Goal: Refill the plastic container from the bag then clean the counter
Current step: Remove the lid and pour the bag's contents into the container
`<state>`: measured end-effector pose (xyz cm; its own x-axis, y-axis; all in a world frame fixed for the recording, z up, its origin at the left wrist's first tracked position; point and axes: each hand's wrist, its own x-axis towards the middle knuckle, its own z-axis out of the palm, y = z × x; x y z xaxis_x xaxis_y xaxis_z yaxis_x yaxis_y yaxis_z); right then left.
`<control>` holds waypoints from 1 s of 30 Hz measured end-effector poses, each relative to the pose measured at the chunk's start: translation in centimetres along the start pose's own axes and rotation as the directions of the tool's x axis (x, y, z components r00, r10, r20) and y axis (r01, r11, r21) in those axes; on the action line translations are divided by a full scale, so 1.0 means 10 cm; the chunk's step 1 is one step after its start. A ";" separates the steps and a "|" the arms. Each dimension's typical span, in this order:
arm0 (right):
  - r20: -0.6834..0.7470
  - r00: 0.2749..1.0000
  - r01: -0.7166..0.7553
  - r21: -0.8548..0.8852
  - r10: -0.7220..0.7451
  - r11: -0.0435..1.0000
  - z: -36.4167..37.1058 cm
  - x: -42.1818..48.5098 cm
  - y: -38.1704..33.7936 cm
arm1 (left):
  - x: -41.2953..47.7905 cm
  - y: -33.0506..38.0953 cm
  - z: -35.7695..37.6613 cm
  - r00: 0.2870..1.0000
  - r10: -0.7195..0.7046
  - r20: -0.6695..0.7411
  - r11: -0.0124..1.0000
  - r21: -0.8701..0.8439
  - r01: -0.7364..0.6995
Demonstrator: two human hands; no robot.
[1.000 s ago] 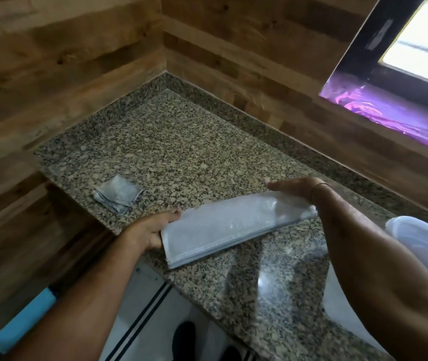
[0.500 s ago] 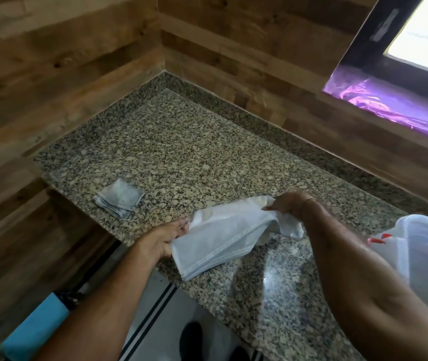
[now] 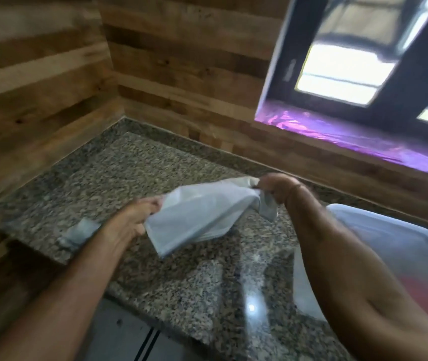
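Head view:
- The left hand (image 3: 134,221) grips the left edge of a pale, translucent bag (image 3: 199,214), with its fingers curled round the plastic.
- The right hand (image 3: 275,188) is closed on the opposite end of the bag. The plastic there is bunched in the fist, and a short tail of it hangs below the knuckles.
- The bag spans the gap between the two hands as a flattened, slack sheet, tilted so that its lower corner points toward the near edge of the counter (image 3: 155,178). It seems to be held just clear of the stone, but the frame is motion-blurred, so contact at that lower corner cannot be ruled out.
- The plastic container (image 3: 379,243) stands on the counter at the right, just beside the right forearm and partly hidden behind it. It is cloudy white, and a red patch shows through its wall low down.
- A small folded grey cloth (image 3: 81,233) lies on the counter's left end, close to the left wrist and apart from the bag.
- The counter is speckled granite set into a corner of wood-plank walls (image 3: 38,74).
- A dark-framed window (image 3: 364,74) sits in the wall at the upper right, with a purple-lit sill (image 3: 338,131) below it.
- A strip of grey floor (image 3: 119,340) shows beneath the counter's near edge, between the two forearms.
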<state>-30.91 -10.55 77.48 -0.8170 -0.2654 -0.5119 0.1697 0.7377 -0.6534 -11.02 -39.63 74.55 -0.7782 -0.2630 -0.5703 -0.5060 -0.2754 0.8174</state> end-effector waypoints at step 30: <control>-0.497 0.809 0.573 0.548 -0.314 0.609 -1.98 -1.75 2.91 | -1.08 -0.89 3.68 0.750 0.634 0.188 0.694 0.290 -0.659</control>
<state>-22.53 27.82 78.50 -0.9881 -0.1377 0.0678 -0.0625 -0.0426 -0.9971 -11.75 -0.33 76.40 -0.9744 -0.1984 0.1060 0.0541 0.2505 0.9666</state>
